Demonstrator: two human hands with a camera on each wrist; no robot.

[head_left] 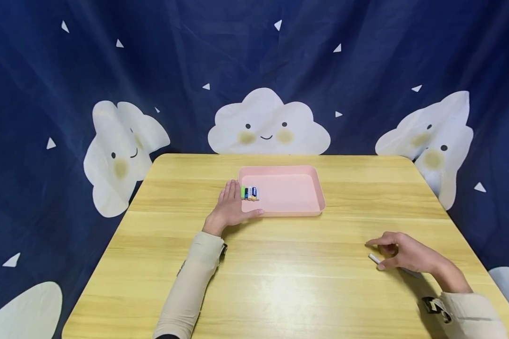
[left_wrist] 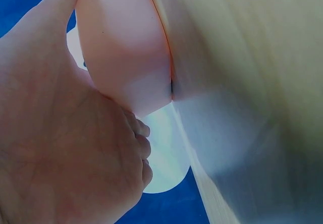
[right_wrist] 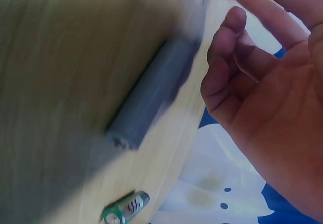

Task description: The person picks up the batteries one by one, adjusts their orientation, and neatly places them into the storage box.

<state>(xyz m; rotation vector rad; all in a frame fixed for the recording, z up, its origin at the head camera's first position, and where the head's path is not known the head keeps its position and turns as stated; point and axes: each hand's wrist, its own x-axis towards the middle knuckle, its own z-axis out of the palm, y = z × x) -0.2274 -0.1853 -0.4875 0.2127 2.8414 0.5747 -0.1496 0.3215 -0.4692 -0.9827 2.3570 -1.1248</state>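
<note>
My left hand (head_left: 229,207) lies along the left side of a shallow pink tray (head_left: 317,188), its fingers straight and its thumb stretched along the front rim. In the left wrist view the palm is close against the tray's wall (left_wrist: 123,47). Several small batteries (head_left: 250,193) lie side by side at the tray's left end, next to those fingers. Over the table's right side, my right hand (head_left: 409,254) has its index finger extended and thumb apart. Below it lies a slim whitish stick (head_left: 374,258), partly covered by the thumb and hand. The right wrist view shows a grey cylinder (right_wrist: 151,93) beside the bent fingers.
A green battery (right_wrist: 126,209) lies on the wooden table (head_left: 280,273) in the right wrist view. Behind the table hangs a dark blue curtain (head_left: 174,56) with white cloud faces. The tray stands near the far edge, around the middle.
</note>
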